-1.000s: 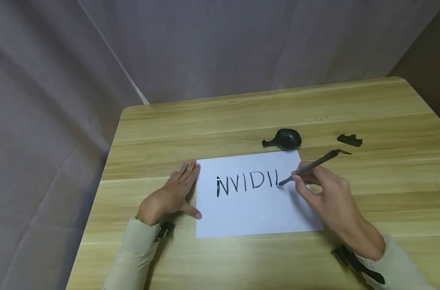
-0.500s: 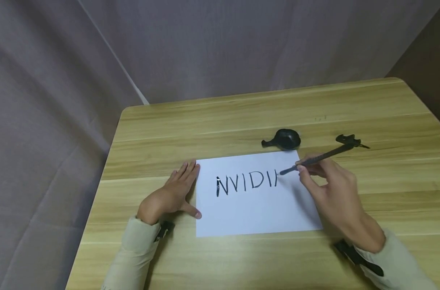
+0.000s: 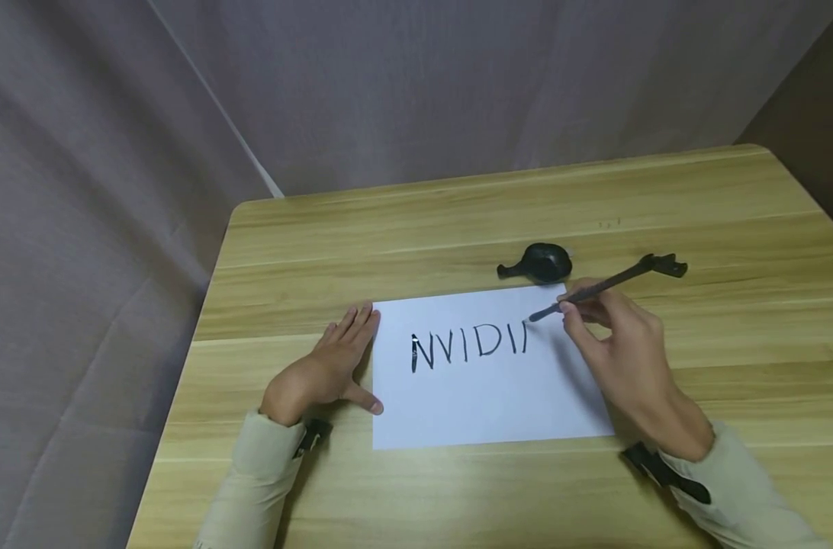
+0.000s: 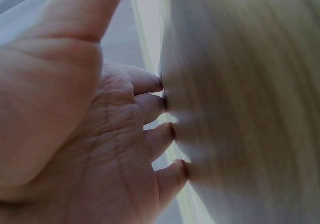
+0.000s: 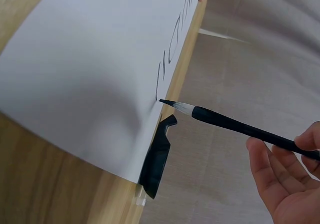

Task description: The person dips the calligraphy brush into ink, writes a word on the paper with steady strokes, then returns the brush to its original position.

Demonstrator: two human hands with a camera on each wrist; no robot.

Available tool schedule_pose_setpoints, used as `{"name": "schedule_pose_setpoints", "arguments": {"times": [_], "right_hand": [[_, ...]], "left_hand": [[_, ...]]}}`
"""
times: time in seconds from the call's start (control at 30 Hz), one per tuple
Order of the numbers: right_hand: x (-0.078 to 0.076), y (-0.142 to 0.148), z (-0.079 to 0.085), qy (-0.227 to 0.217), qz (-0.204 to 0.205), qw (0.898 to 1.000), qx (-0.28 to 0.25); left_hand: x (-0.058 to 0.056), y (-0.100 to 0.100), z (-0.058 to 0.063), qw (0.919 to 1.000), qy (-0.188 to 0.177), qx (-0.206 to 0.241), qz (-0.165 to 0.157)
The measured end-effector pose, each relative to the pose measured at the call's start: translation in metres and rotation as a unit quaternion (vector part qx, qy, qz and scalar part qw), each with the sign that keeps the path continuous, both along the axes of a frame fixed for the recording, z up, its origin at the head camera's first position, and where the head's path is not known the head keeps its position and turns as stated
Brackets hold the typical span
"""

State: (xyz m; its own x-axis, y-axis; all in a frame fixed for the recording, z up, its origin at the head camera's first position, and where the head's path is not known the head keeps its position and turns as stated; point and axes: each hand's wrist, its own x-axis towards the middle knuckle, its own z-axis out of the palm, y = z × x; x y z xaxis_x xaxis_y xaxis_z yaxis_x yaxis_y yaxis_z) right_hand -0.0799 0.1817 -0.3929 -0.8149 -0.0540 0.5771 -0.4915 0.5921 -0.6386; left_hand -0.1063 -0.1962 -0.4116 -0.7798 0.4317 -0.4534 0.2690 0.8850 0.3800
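Note:
My right hand [image 3: 625,354] pinches a dark-handled writing brush [image 3: 605,284], slanted with its upper end to the back right. Its black tip is right at the top of the last stroke on a white sheet of paper [image 3: 492,412]. Black ink letters [image 3: 487,341] run across the sheet, reading NVID and then two near-upright strokes. In the right wrist view, the brush [image 5: 225,121] shows a pale band above its dark point. My left hand [image 3: 320,377] lies flat with fingers spread at the sheet's left edge; in the left wrist view its fingertips [image 4: 172,171] touch the tabletop.
A black ink dish [image 3: 547,263] with a short spout-like handle stands just behind the paper. Farther right, a small black brush rest [image 3: 670,265] overlaps the brush's upper end. The wooden table [image 3: 389,236] ends at a grey curtain [image 3: 458,84].
From the foot of the last stroke, the brush tip has moved up to that stroke's top, the right hand shifting away with it. My left hand has stayed in place.

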Motion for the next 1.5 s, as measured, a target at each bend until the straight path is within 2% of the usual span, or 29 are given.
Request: {"name": "schedule_pose_setpoints", "arguments": {"times": [0.3,0.53,0.73,1.1,1.37,1.5], "right_hand": [[0.003,-0.001,0.003,-0.019,0.002,1.0,0.01],[0.004,0.001,0.001,-0.003,0.01,1.0,0.017],[0.008,0.005,-0.002,0.003,0.008,0.998,0.055],[0.026,0.012,0.001,-0.015,-0.01,0.995,0.102],[0.039,0.017,0.003,-0.007,-0.014,0.994,0.111],[0.042,0.018,0.005,0.001,-0.013,0.995,0.097]], "left_hand": [[0.001,0.0,0.001,1.0,-0.002,0.002,0.0],[0.001,0.0,0.002,1.0,-0.006,0.006,0.004],[0.001,0.0,0.001,1.0,-0.006,0.006,0.002],[0.0,-0.001,0.002,0.9999,-0.005,0.009,-0.003],[0.0,-0.001,0.004,0.9999,-0.007,0.009,-0.003],[0.0,0.0,0.003,0.9999,-0.007,0.009,-0.005]]}}
